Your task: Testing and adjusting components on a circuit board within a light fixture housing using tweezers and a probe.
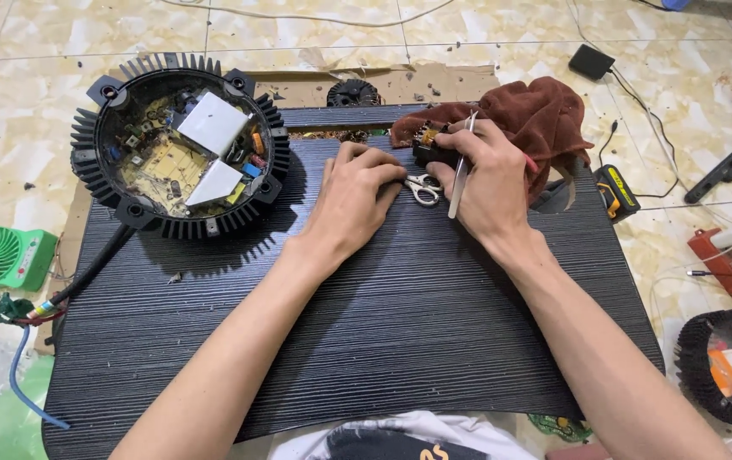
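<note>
From the head view, the left hand (356, 194) lies knuckles up on the black ribbed table (366, 341), its fingers (380, 170) curled shut over the small scissors (423, 189), whose white handles show just beyond the fingertips. The right hand (487, 183) pinches silver tweezers (461, 169) between thumb and fingers, and its fingertips press a small black part (430, 152) just above the scissors. That part is mostly covered by the fingers, so its shape is hard to make out. A brown cloth (536, 115) bunches behind the right hand. The round finned housing (180, 145) sits well left of the left hand.
</note>
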